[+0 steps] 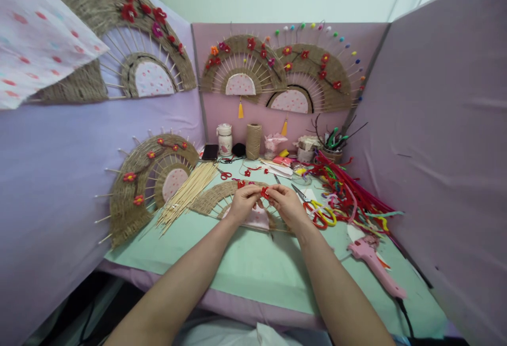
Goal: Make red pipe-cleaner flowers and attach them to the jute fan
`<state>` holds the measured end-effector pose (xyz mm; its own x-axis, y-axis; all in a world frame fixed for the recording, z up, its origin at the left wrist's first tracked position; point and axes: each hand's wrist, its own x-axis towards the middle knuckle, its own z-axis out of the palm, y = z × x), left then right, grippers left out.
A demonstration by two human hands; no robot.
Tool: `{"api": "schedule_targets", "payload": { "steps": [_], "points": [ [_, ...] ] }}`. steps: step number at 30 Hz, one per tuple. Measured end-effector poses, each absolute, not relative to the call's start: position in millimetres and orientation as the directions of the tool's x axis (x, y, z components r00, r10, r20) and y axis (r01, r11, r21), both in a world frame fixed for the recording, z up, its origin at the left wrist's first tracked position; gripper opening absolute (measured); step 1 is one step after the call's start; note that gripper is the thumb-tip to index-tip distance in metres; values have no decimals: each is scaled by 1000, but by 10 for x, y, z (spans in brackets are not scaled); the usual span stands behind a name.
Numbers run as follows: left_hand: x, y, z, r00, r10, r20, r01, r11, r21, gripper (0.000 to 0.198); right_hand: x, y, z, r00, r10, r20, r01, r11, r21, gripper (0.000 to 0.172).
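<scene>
Between my two hands is a small red flower piece [264, 193], pinched from both sides above the table. My left hand [246, 202] closes its fingertips on the piece's left side. On its right side the fingers of my right hand [285, 203] are pressed together. Beneath both hands a twine-wrapped fan [214, 196] lies flat on the green cloth, with a spotted half-round centre partly covered by the hands. Another red flower [241, 184] shows at the fan's upper edge, just behind my left hand.
Bamboo sticks [190, 193] lie to the left. At right are yellow-handled scissors [327, 213], red pipe cleaners [348, 182] and a pink glue gun [376, 265] with a cord. A white bottle [224, 140] and twine roll [253, 141] stand at the back.
</scene>
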<state>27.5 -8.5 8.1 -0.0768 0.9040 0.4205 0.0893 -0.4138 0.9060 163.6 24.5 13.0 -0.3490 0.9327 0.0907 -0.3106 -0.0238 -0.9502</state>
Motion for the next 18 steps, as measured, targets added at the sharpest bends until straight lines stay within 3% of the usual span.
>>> {"api": "schedule_targets", "payload": {
  "steps": [7, 13, 18],
  "points": [
    [263, -30, 47, -170, 948, 268, -43, -279, 959, 24, 1635, 242, 207, -300, 950, 88, -348, -23, -937, 22],
    [261, -43, 38, -119, 928, 353, 29, -352, 936, 20, 1640, 248, 158, -277, 944, 177, -157, 138, -978, 24],
    [278, -67, 44, -77, 905, 419, 86, -413, 907, 17, 1643, 239, 155, -279, 940, 196, -123, 167, -978, 21]
  ]
}}
